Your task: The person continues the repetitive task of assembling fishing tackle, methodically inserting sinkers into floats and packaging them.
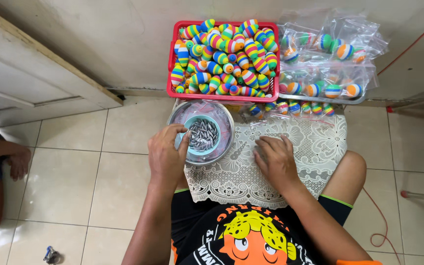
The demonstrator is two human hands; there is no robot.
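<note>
The small teal bowl (203,135) of grey metal weights could be tipped if its rim is pressed by the left hand (167,153), whose fingers are curled over that rim. It is nested in a steel bowl (225,118), at six o'clock from the red basket (172,64). The right hand (276,158) is laid flat, fingers spread, on the lace cloth (320,147), gripping nothing.

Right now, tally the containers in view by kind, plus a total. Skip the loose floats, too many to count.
Red plastic crate of striped floats: 1
Grey tray of bagged floats: 1
Metal bowl: 1
Small teal bowl of metal weights, inside the metal bowl, left hand at its rim: 1
Total: 4
</note>
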